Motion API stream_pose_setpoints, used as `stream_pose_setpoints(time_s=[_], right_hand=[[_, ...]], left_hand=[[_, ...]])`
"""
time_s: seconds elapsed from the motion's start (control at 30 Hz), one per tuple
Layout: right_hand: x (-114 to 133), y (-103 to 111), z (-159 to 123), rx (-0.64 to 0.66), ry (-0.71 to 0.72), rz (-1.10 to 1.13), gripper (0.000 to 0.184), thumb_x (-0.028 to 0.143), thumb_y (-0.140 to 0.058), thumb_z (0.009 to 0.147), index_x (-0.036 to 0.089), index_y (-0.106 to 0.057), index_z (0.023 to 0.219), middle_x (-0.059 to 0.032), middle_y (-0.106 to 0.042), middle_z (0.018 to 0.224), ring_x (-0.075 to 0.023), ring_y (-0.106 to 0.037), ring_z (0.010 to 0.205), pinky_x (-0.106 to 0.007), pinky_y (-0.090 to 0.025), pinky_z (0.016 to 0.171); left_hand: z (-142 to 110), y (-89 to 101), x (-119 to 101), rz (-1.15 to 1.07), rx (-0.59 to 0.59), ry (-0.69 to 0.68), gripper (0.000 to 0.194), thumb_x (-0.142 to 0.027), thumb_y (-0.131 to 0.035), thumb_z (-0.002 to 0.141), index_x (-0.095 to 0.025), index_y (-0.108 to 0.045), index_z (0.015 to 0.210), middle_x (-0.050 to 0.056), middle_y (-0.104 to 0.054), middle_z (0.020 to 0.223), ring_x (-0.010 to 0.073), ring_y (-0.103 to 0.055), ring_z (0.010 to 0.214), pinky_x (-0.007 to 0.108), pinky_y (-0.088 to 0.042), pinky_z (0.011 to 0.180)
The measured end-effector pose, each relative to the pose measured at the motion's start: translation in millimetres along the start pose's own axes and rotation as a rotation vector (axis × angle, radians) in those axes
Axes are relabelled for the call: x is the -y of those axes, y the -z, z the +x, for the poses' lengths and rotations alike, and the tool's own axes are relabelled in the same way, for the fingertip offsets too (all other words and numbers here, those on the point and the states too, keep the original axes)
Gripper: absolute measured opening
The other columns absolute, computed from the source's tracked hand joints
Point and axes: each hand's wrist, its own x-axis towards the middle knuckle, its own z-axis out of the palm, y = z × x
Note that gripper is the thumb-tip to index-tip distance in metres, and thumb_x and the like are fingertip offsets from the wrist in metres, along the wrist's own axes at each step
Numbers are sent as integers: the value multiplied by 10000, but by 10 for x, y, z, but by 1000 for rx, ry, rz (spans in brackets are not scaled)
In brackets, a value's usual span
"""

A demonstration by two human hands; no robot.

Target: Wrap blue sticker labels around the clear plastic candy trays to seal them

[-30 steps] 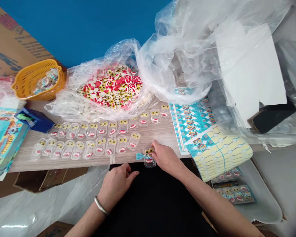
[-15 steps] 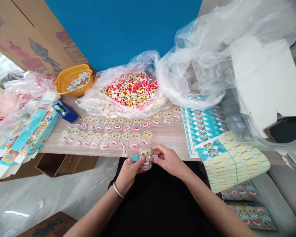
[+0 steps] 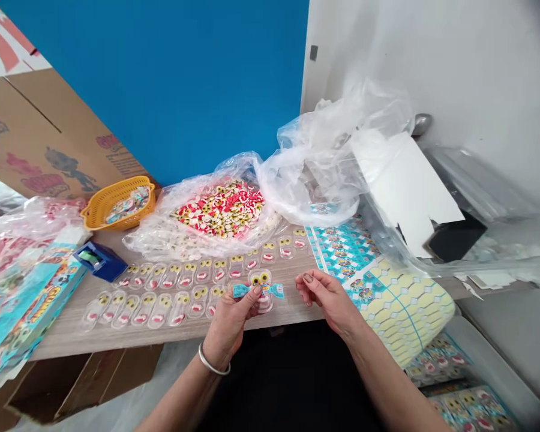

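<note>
The work surface is a table [image 3: 279, 270] with a wood-grain top. Two rows of clear blister packs [image 3: 161, 309] lie along the near and middle portions. A plastic bag [image 3: 207, 198] of red, white and yellow pieces lies at the far center. An orange basket [image 3: 118, 203] is at far left; a blue tape dispenser [image 3: 101, 262] sits nearer. Printed label sheets [image 3: 342, 249] lie at right.

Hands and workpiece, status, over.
Left hand pinching clear plastic pack, blue printed strip across it. Right hand loosely curled, off the pack. Similar clear packs rowed just beyond.
</note>
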Motion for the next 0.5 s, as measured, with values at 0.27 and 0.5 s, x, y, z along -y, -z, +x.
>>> stream_pose_setpoints(time_s=[0.27,0.5], right_hand=[[10,-151,-47,21,84,-188,355,518,-672,822,184,-598,725,50,-461,597,-96,-369,558,-243,-278,517],[-116,-171,-16,154,104,28,290,445,-677,860,187,-609,745,45,-507,620,-94,-425,579,-234,-333,564]], left_hand=[[2,-104,20,-35,-1,-30,345,-324,-896,591,-158,-674,797,-33,-664,612,101,-615,555,213,-529,551],[-46,-149,65,-195,249,107,201,-292,-830,714,-135,-706,735,5,-670,674,82,-593,597,209,-513,596]])
